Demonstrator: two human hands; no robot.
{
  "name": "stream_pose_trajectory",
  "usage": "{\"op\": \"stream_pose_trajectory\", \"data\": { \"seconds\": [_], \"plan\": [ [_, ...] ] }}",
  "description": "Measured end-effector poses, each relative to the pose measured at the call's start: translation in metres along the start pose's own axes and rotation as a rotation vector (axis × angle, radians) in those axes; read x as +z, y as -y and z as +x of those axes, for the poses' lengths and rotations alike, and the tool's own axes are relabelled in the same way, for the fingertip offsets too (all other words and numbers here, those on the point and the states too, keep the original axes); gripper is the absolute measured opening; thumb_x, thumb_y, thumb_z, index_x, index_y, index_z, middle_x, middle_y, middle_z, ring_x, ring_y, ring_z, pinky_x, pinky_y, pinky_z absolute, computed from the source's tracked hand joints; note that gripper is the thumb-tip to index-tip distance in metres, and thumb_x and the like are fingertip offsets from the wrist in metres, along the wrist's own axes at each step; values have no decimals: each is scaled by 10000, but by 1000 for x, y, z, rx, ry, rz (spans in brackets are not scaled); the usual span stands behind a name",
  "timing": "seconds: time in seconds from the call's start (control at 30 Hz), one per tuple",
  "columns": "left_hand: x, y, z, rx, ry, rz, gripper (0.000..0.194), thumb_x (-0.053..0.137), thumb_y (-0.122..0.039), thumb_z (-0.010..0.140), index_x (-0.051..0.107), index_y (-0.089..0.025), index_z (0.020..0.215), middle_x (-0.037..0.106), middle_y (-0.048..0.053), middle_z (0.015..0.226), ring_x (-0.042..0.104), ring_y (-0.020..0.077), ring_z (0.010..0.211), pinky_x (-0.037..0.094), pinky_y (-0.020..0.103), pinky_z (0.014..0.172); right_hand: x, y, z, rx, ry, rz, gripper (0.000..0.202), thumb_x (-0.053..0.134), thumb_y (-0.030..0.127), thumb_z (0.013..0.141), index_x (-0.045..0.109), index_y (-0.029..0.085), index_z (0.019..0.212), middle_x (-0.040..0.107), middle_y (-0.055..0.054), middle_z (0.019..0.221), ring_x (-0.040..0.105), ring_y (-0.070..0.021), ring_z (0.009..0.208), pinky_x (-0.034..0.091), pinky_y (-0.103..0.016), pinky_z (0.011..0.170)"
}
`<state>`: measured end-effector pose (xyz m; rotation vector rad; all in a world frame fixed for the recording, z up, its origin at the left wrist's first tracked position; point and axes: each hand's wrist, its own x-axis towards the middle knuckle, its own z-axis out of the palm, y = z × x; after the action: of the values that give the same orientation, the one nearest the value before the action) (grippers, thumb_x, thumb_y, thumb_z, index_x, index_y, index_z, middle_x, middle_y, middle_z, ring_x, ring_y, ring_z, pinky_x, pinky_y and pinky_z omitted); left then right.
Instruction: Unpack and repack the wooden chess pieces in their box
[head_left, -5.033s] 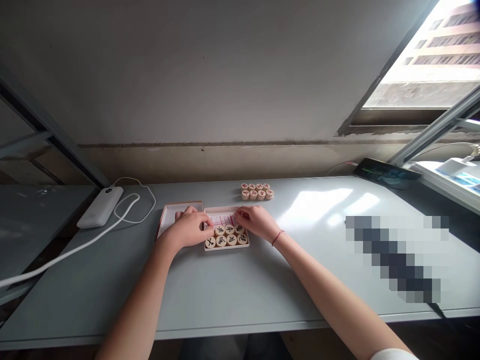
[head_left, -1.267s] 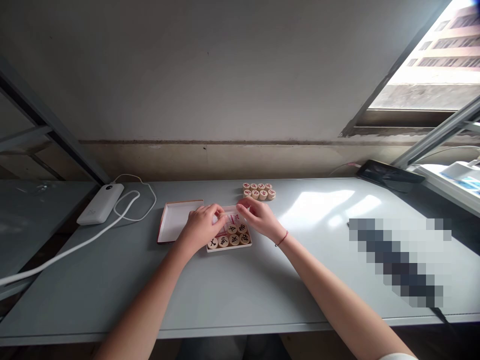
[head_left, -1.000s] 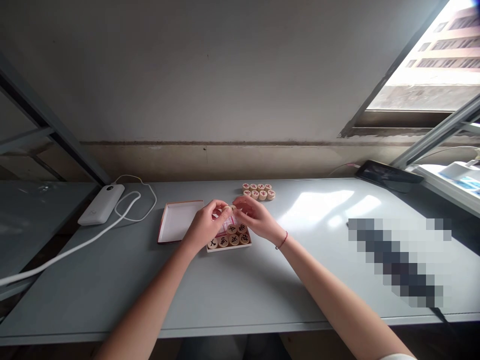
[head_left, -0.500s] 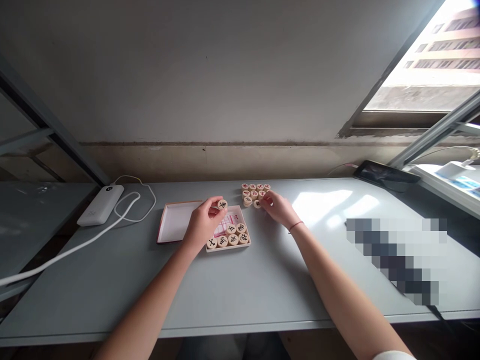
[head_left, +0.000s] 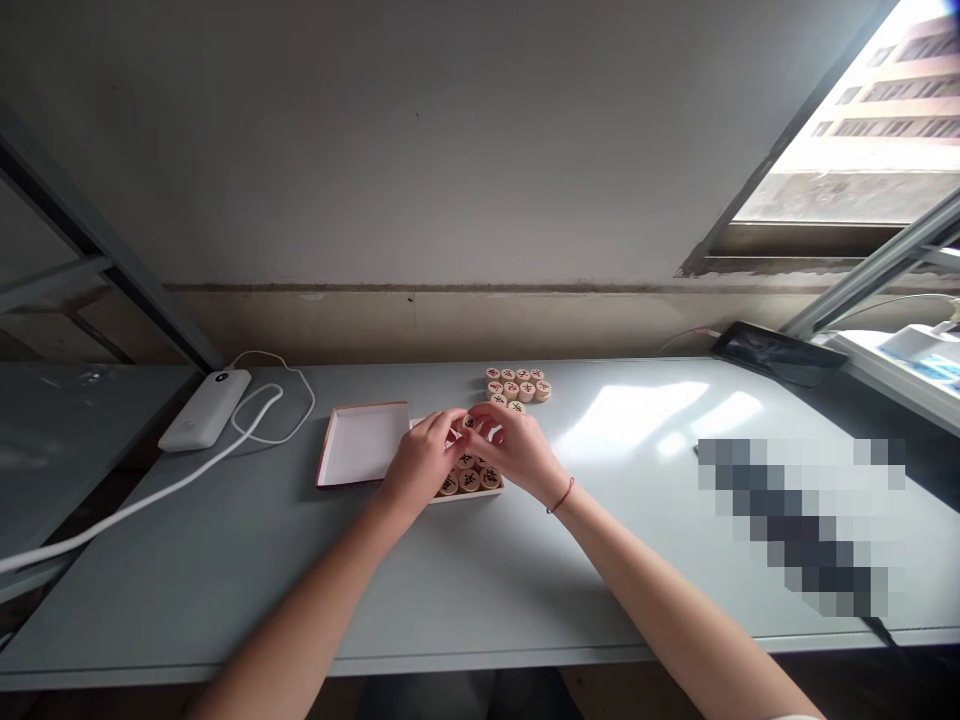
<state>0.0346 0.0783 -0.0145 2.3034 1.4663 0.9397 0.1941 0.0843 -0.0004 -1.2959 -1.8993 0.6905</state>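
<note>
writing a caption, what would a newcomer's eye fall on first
Probably the left hand and right hand over the box, with a round piece between them. Next might come sunlight on the desk to their right, then the red-marked pieces near its far edge.

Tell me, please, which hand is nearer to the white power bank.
Left: the left hand is to the right of the power bank, with the white tray between them; the right hand is farther right.

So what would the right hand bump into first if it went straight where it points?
Probably the left hand, just beyond the round piece between the two hands, though depth is unclear.
</note>
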Motion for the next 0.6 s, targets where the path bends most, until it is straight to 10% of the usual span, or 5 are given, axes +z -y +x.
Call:
{"op": "stream_pose_trajectory", "data": {
  "seconds": [0.2, 0.43, 0.6],
  "plan": [
    [-11, 11, 4, -35, 23, 152, 352, 525, -207, 889, 517, -226, 1240, 617, 74, 1088, 583, 218, 1038, 457, 346, 934, -19, -33, 10, 107, -160, -322, 135, 527, 278, 781, 637, 221, 834, 703, -24, 794, 644, -173, 710, 446, -269, 639],
    [-31, 26, 6, -415, 206, 287, 375, 456, -296, 905, 539, -225, 1264, 556, 108, 1082, 611, 251, 948, 467, 365, 862, -26, -62, 16, 235, -91, -650, 150, 488, 261, 829, 591, 209, 927, 690, -58, 858, 613, -195, 702, 296, -256, 514],
    [-29, 27, 6, -449, 305, 271, 372, 418, -254, 892, 548, -259, 1241, 617, 87, 1078, 632, 242, 936, 473, 334, 806, -22, -58, 13, 215, -68, -690, 142, 468, 240, 846, 592, 215, 910, 672, -61, 909, 581, -176, 691, 267, -255, 496]
  ]
}}
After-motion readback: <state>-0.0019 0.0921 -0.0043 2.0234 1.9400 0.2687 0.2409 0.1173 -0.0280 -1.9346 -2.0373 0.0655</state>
